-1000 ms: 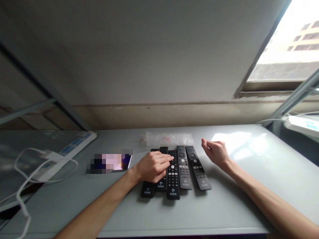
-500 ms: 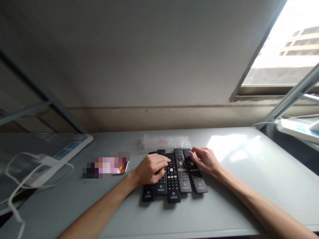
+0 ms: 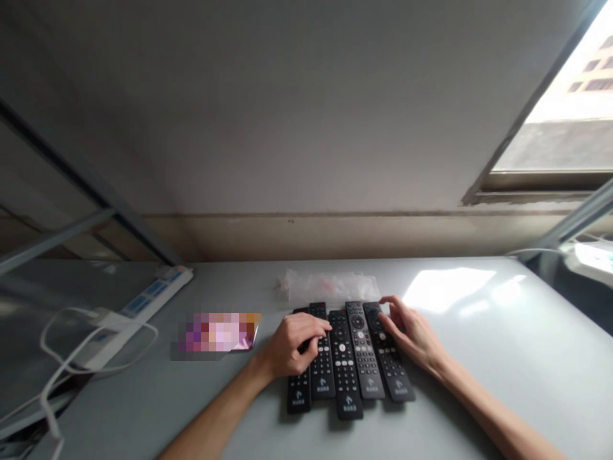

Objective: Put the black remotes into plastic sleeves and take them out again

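Several dark remote controls lie side by side on the desk (image 3: 230, 402), buttons up, ends uneven. My left hand (image 3: 297, 345) rests over the two leftmost ones, the leftmost remote (image 3: 300, 390) and the second remote (image 3: 322, 377), covering parts of both. Its fingers stretch right, tips close to the middle remote (image 3: 345, 377), with the thumb apart below. To the right of these lies a greyer remote (image 3: 363, 348). At the slanted rightmost remote (image 3: 396, 370), my right hand (image 3: 409, 329) has finger and thumb spread along the upper right edge. Neither hand grips anything.
A crumpled clear plastic bag (image 3: 330, 285) lies just behind the remotes. To the left is a phone-like flat item (image 3: 223, 332), partly pixelated. A white power strip (image 3: 158, 291) with a looping white cable (image 3: 153, 335) occupies the left side. The wall (image 3: 311, 236) borders the back.
The view has shifted, so everything sits lower and further right. My left fingertips have drawn back slightly from the middle remote. My right fingers have moved outward to the rightmost remote's edge and spread.
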Tool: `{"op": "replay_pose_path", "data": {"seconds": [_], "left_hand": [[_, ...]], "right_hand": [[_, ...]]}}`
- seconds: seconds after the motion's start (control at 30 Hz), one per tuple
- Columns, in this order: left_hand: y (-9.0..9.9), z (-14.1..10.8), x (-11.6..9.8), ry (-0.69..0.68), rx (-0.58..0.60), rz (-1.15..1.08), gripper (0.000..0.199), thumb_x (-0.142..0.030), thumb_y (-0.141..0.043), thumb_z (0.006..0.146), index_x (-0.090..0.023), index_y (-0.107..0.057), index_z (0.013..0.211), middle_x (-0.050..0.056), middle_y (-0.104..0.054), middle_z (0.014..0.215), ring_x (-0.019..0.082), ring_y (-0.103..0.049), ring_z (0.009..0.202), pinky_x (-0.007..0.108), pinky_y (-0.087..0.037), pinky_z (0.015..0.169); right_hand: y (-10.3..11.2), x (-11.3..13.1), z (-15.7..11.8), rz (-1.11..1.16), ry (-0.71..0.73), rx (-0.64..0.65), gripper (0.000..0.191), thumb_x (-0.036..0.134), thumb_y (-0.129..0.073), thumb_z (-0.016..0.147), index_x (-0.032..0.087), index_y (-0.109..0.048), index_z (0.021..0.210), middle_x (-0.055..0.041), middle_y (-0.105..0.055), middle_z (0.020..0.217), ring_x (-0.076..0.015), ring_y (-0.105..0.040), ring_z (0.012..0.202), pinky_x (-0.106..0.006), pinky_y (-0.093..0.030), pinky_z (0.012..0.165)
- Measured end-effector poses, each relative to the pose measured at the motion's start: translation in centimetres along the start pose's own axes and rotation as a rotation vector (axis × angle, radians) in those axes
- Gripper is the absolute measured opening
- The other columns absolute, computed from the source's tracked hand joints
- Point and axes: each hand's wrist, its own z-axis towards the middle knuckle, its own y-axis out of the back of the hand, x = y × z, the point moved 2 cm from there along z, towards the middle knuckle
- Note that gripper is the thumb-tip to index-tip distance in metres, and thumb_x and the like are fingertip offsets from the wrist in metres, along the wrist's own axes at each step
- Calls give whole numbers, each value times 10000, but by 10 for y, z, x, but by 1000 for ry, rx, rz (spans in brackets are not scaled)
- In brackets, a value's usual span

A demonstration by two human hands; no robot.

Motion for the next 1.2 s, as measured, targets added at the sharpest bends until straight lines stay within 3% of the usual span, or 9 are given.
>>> {"op": "replay_pose_path", "data": {"seconds": [0.57, 0.77, 1.2], "left_hand": [[-9, -2, -4, -49, 53, 69, 201, -85, -552, 888, -181, -710, 969, 93, -840, 1053, 239, -818, 975, 401, -659, 873], [-9, -5, -3, -11, 54, 64, 227, -105, -535, 899, -171, -726, 1002, 113, -836, 1054, 237, -812, 984, 405, -653, 894], [-11, -2, -7, -45, 22, 116, 264, -102, -534, 885, -174, -755, 1011, 102, -840, 1022, 229, -814, 929, 391, -666, 871]], "right_hand": [[1, -1, 1, -145, -1, -97, 461, 570, -355, 1091, 224, -614, 1252, 17, -619, 635, -185, -521, 544, -309, -339, 609], [-1, 5, -2, -58, -38, -104, 412, 541, -352, 1096, 233, -605, 1197, 1, -687, 679, -187, -530, 543, -308, -347, 596], [8, 12, -3, -5, -62, -192, 419, 538, -348, 1077, 236, -639, 1091, -12, -633, 629, -213, -555, 556, -322, -371, 596]]}}
